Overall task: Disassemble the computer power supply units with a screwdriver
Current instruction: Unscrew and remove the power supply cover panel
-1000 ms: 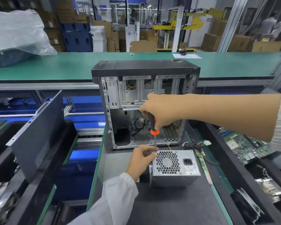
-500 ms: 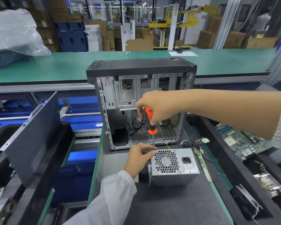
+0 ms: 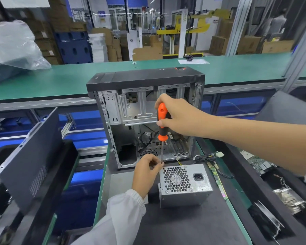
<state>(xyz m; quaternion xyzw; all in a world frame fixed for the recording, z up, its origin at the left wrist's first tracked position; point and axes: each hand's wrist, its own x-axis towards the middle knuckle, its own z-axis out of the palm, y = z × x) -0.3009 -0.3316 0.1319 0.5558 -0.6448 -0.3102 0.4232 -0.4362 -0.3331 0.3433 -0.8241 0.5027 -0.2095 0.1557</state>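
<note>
A grey metal power supply unit (image 3: pixel 184 184) with a honeycomb fan grille and a black socket lies on the dark bench mat. My right hand (image 3: pixel 177 119) grips the orange and black handle of a screwdriver (image 3: pixel 162 128), held upright. Its tip sits at the unit's top left corner. My left hand (image 3: pixel 147 172) is beside that corner, its fingertips pinching the shaft near the tip. An open, stripped computer case (image 3: pixel 147 117) stands upright just behind the unit.
A loose cable bundle with a white connector (image 3: pixel 212 156) lies right of the case. A dark side panel (image 3: pixel 32 156) leans at the left. A bin at the right holds circuit boards (image 3: pixel 258 165). A green conveyor (image 3: pixel 60 80) runs behind.
My right hand has lifted slightly and loosened on the handle, exposing more of its orange top. The left hand stays at the shaft tip. The camera has tilted a little.
</note>
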